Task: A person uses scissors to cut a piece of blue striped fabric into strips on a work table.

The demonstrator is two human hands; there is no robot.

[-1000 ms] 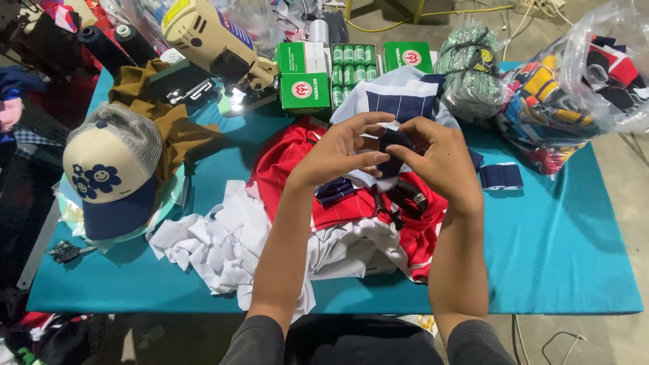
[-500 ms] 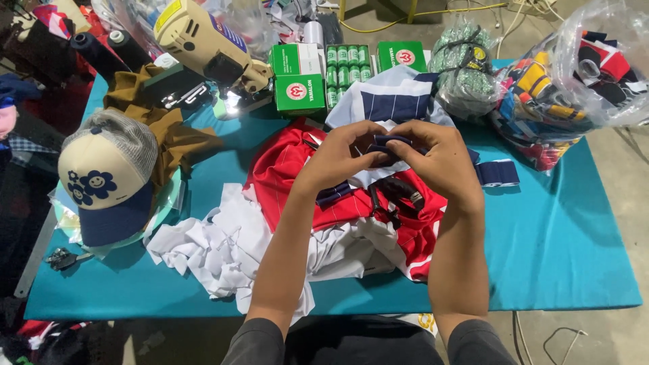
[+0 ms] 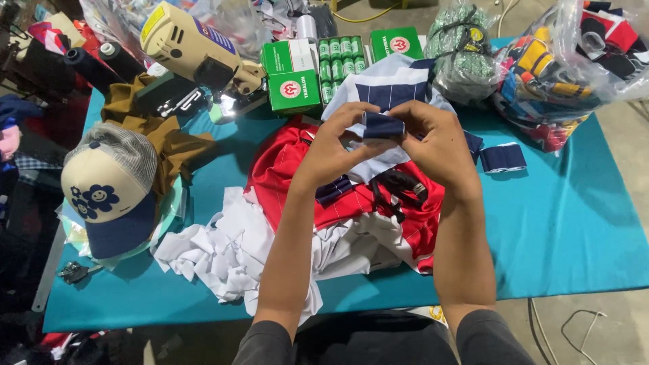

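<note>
Both of my hands meet above the middle of the table and pinch a small navy fabric piece (image 3: 383, 125) between them. My left hand (image 3: 334, 145) grips its left end, my right hand (image 3: 433, 138) its right end. Under my hands lies a red striped garment (image 3: 284, 176) with white trim, and a white and navy striped cloth (image 3: 389, 91) lies just behind. Another navy fabric piece (image 3: 501, 157) rests on the teal table cover (image 3: 574, 223) to the right.
A cream and navy cap (image 3: 108, 189) sits at the left beside brown cloth (image 3: 162, 138). White fabric scraps (image 3: 216, 253) lie near the front. Green thread boxes (image 3: 294, 74), a cream handheld machine (image 3: 189, 44) and plastic bags of fabric (image 3: 561, 64) line the back.
My hands have lifted a little and shifted toward the back of the table, still working the navy piece between the fingers, which now shows flatter and wider.
</note>
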